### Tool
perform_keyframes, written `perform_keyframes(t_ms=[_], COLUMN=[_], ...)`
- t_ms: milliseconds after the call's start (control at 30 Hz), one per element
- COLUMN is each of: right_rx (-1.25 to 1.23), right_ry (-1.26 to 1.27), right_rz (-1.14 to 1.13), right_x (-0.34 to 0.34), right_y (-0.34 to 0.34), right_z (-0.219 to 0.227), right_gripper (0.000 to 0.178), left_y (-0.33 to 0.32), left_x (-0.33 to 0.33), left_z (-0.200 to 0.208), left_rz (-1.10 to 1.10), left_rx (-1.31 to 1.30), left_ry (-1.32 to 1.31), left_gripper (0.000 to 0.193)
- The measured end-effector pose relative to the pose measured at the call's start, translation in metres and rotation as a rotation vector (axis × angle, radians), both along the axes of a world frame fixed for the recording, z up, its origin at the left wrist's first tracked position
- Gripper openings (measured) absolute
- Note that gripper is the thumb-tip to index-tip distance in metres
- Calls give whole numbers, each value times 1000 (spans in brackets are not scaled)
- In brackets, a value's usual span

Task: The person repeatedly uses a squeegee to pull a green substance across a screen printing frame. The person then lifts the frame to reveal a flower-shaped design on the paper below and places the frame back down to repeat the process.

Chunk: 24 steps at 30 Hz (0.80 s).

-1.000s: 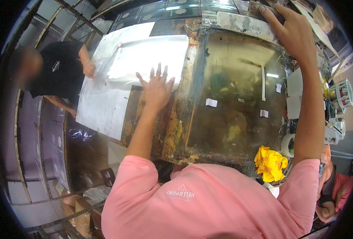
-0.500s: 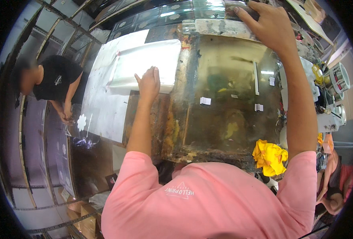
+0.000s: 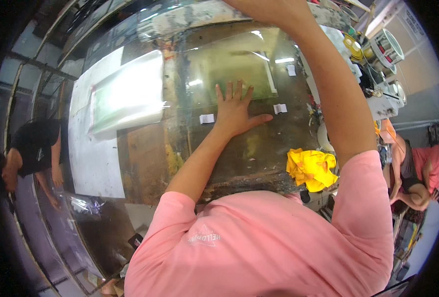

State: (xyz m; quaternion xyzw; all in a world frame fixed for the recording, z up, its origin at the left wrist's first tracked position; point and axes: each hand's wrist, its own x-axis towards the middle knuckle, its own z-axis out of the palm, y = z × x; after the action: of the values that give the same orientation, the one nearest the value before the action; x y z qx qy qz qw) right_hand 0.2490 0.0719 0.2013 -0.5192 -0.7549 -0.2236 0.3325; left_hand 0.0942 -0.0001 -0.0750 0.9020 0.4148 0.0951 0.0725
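Note:
My left hand (image 3: pixel 234 111) lies with spread fingers on the near part of a clear plastic sheet (image 3: pixel 219 62) over a dark, glossy board (image 3: pixel 259 143). Small white tabs sit on the board, one (image 3: pixel 206 119) left of that hand and another (image 3: pixel 280 108) to its right. A thin white strip (image 3: pixel 270 74) shows beyond the fingers. At the top edge only the back part of my right hand (image 3: pixel 266 9) shows; its fingers are out of the picture. Left of the board, a stack of clear plastic sheets (image 3: pixel 128 91) rests on white paper (image 3: pixel 98 163).
A crumpled yellow cloth (image 3: pixel 312 169) is at the board's near right corner. Cans and tubs (image 3: pixel 385 48) crowd the right side. A co-worker in black (image 3: pixel 36 146) stands at the left, beside metal racks (image 3: pixel 11 94). Another person (image 3: pixel 412 173) is at the far right.
My left hand has gone from the plastic stack rightward onto the board, and its fingers have spread. A clear sheet now lies over the board. My right hand has shifted mostly beyond the top edge.

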Motion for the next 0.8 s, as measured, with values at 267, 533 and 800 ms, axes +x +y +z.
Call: perform_keyframes(t_ms=[267,533,800], right_rx=[19,-37,-69], right_ry=[-3,11,22], right_rz=[1,-23,-55], right_x=[3,4,-1], right_y=[14,18,10], right_z=[6,14,13], right_gripper=[64,64,64], left_y=[-24,-27,-31], left_x=[46,43,41], left_z=[-9,-6,-4], left_rz=[-43,-65,-64], left_rx=[70,110,117], left_ry=[-107,-217,-206], left_gripper=[120,116,110])
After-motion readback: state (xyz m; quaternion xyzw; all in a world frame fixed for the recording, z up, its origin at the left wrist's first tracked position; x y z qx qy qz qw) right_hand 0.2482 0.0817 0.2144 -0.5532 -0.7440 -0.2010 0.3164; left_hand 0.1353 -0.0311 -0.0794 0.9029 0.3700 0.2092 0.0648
